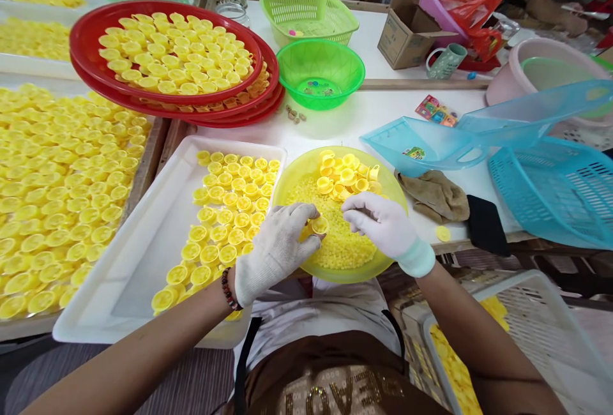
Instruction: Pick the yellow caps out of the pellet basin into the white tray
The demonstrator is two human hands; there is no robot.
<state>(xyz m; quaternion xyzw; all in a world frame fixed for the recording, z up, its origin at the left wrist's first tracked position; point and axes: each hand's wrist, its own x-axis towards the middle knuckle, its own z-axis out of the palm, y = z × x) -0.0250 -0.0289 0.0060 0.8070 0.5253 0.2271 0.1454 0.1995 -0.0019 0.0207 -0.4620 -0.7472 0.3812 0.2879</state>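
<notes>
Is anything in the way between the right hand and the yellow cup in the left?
Nothing visible: only open space above the yellow beads in the bowl lies between the right hand and the yellow cup held by the left hand.

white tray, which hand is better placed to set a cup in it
Left, I'd judge: the left hand holds a yellow cup and is nearer the tray; the right hand is farther off.

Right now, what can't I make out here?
In the head view:
Floor of the yellow bowl: hidden by pellets.
Whether the right hand holds anything: curled fingers hide it.
Right end of the blue basket: cut off by the edge.
Print on the card: too small.
</notes>
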